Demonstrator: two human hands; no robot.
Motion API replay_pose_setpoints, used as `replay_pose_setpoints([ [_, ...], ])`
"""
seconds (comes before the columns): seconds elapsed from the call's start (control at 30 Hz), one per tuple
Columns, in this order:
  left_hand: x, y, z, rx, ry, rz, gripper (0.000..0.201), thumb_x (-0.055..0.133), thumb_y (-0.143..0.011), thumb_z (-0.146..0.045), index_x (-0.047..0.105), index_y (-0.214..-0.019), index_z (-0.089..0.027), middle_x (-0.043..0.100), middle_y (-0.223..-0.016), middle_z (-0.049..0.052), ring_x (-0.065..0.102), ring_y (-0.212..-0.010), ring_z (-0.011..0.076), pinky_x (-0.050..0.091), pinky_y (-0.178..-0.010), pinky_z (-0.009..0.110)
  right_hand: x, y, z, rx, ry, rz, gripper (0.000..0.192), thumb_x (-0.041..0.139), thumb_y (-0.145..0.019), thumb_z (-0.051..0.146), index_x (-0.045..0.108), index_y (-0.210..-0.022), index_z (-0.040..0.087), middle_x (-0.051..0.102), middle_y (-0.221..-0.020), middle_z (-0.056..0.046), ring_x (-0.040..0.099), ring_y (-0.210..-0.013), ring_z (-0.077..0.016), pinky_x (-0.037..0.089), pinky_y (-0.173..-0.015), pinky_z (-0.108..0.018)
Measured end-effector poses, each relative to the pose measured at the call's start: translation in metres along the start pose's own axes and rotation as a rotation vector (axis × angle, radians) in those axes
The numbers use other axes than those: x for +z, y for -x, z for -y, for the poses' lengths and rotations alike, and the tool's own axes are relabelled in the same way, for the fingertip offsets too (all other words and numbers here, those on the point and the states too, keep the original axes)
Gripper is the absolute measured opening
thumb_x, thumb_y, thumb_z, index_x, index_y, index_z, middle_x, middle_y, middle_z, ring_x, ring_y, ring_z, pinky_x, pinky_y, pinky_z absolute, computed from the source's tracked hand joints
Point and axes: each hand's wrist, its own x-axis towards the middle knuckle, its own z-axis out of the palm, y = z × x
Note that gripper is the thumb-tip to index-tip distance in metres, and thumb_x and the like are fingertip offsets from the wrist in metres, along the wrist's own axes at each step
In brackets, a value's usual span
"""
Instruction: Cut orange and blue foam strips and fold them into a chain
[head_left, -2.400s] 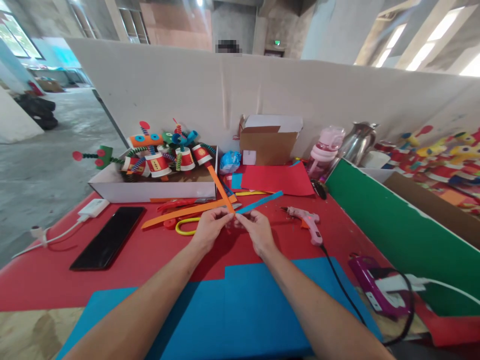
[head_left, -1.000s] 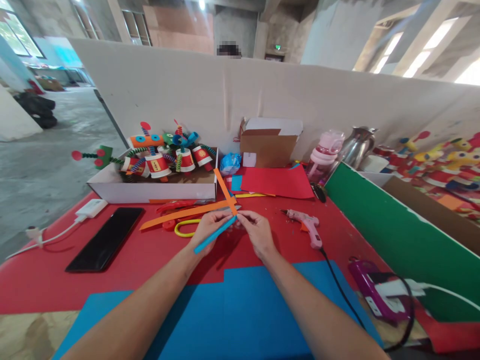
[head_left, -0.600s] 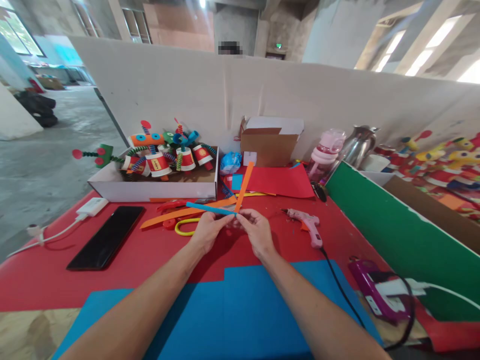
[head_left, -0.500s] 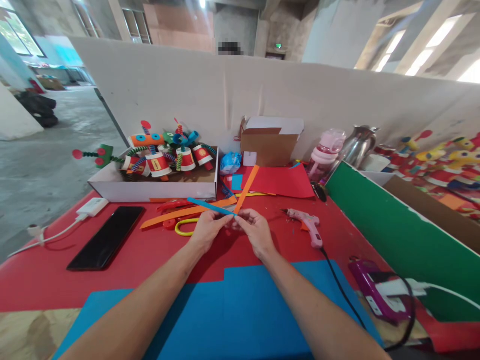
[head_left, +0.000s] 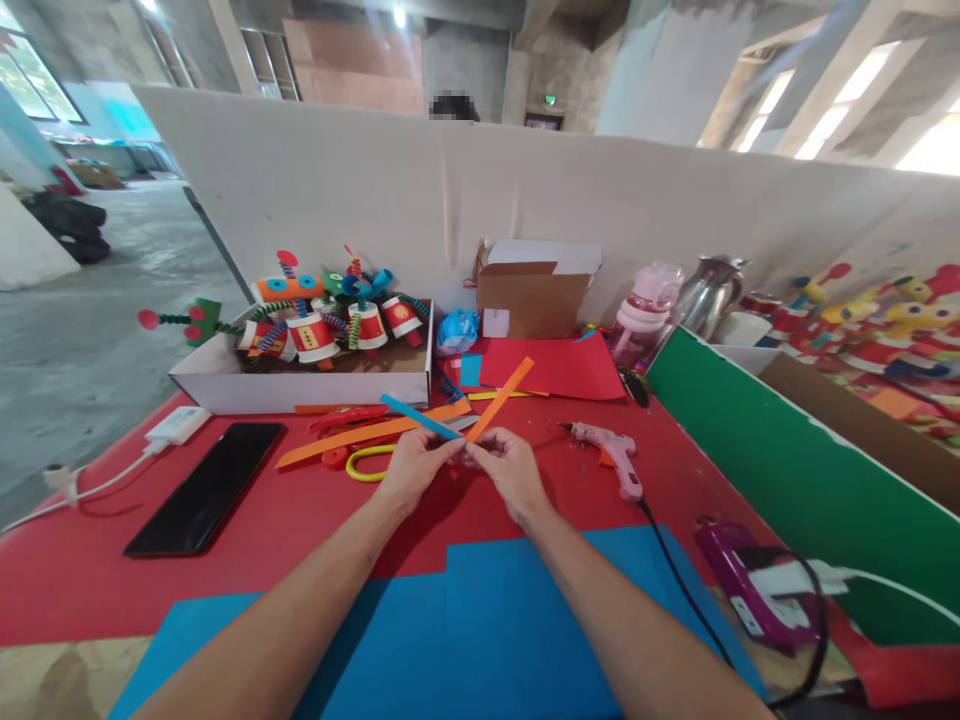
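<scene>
My left hand (head_left: 412,467) and my right hand (head_left: 510,468) meet fingertip to fingertip above the red table cover (head_left: 315,510). Together they pinch the joined ends of two paper strips. The blue strip (head_left: 416,415) points up and to the left from the pinch. The orange strip (head_left: 501,397) points up and to the right. The folded part between my fingers is hidden.
A pink glue gun (head_left: 611,455) lies right of my hands, its black cord running toward me. A black phone (head_left: 206,487) lies at left. A white box (head_left: 300,385) of paper-cup figures stands behind, with loose orange strips (head_left: 360,437), a yellow ring (head_left: 367,462), red paper (head_left: 555,365). Blue sheet (head_left: 465,620) lies in front.
The two strips have swung round between my fingers: the blue one went from right to lower left to upper left, the orange one from upper left to upper right. My hands stayed in place.
</scene>
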Motion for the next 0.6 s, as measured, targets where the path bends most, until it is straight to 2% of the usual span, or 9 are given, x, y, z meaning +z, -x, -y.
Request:
replay_pose_setpoints([
  [0.27, -0.0043, -0.0010, 0.0010, -0.004, -0.111, 0.012, 0.024, 0.077, -0.054, -0.035, 0.070, -0.065, -0.014, 0.069, -0.060, 0.003, 0.060, -0.057, 0.0149, 0.047, -0.059, 0.025, -0.0023, 0.0003, 0.0038, 0.133, -0.038, 0.044, 0.036, 0.083, -0.051, 0.038, 0.058, -0.067, 0.018, 0.068, -0.062, 0.000, 0.066, -0.058, -0.0137, 0.056, -0.063, -0.027],
  [0.6, -0.0046, -0.0017, 0.0060, 0.040, -0.075, 0.010, 0.027, 0.075, -0.057, -0.038, 0.065, -0.063, -0.014, 0.065, -0.058, 0.002, 0.057, -0.054, 0.0135, 0.046, -0.056, 0.025, 0.0006, 0.0011, 0.0020, 0.092, -0.012, 0.025, 0.036, 0.081, -0.053, 0.041, 0.058, -0.067, 0.017, 0.068, -0.060, -0.001, 0.067, -0.058, -0.0160, 0.056, -0.065, -0.030],
])
